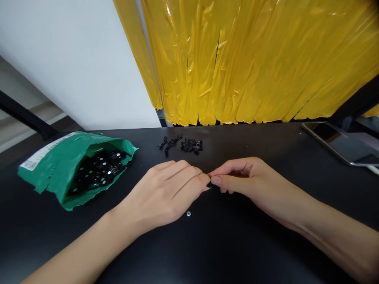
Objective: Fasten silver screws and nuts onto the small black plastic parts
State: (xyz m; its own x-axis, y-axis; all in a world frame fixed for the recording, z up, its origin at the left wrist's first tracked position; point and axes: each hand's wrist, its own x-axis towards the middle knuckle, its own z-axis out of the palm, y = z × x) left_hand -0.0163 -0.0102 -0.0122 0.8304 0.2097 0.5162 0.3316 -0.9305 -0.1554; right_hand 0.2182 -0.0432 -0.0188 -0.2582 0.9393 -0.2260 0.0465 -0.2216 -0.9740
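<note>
My left hand [173, 191] is closed, its back to the camera, with the fingertips meeting those of my right hand. A small black piece [210, 185] shows between the two hands, mostly hidden by the fingers. My right hand [239, 177] pinches this piece between thumb and forefinger, the other fingers curled below. On the black table [225, 244], a small round silvery part [188, 213] lies just below my left hand. Beyond the hands is a small heap of black parts [192, 145], with a few loose black parts [170, 144] to its left.
An open green bag [50, 165] full of black parts with silvery discs lies at the left. A phone [343, 144] rests at the far right. Yellow plastic sheeting [251, 59] and a white panel [79, 59] stand behind the table.
</note>
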